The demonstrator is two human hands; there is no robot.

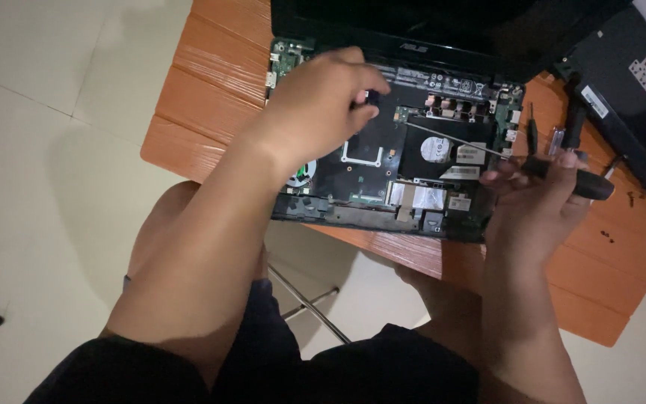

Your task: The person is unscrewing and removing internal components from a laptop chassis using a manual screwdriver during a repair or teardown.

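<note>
Opened laptop base point(383, 150) is pinched by left hand point(319, 105) fingers; screwdriver point(562, 176) is gripped in right hand point(536, 202).

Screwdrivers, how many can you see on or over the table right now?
2. One long screwdriver is in the right hand, its shaft reaching over the opened laptop. A smaller screwdriver lies on the orange table behind it. Others may be hidden.
</note>
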